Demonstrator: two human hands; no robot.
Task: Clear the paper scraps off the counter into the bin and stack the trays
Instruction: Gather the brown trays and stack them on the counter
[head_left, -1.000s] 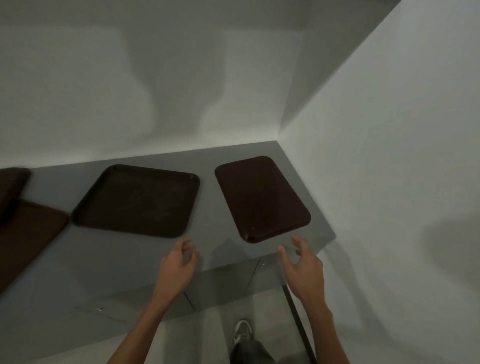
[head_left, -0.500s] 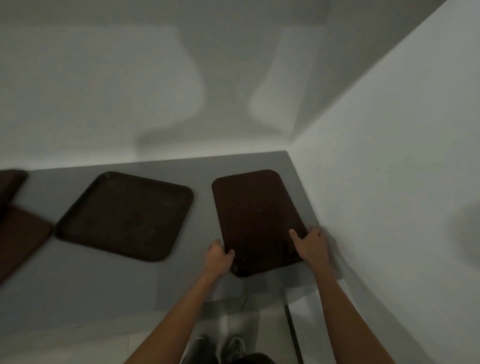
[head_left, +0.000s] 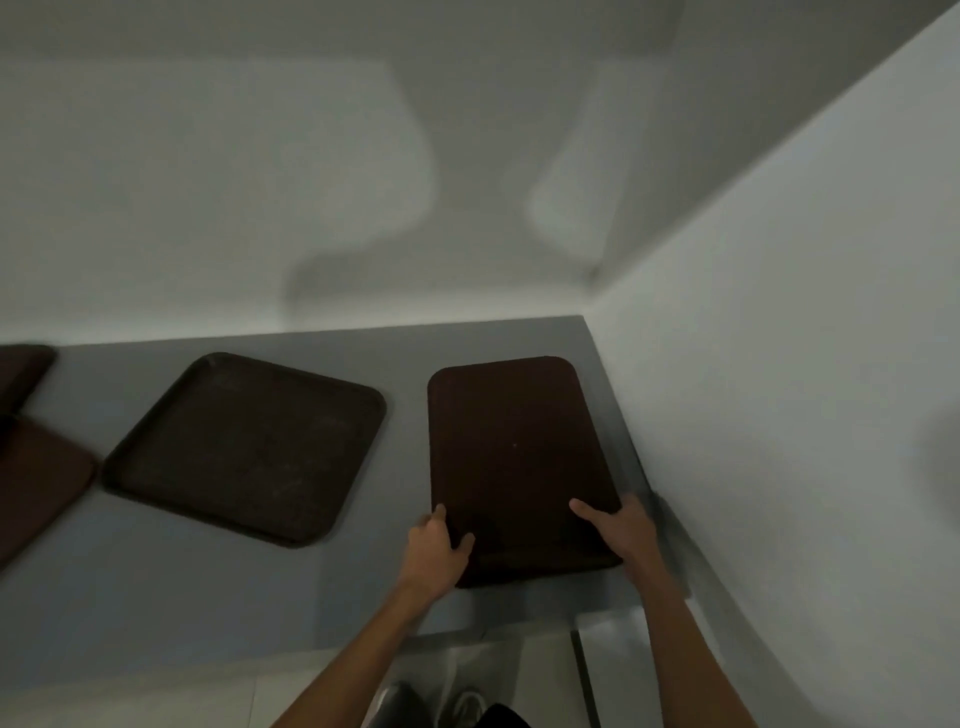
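Tray (head_left: 514, 457) gripped at near corners by left hand (head_left: 434, 553) and right hand (head_left: 621, 530).

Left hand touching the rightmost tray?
Touching. Head view: left hand grips the rightmost tray at its near left corner, thumb lying on top.

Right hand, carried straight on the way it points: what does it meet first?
The right hand grips the near right corner of the brown tray. Pointing forward and slightly left, it would run over that tray's top, then probably the counter strip before the back wall.
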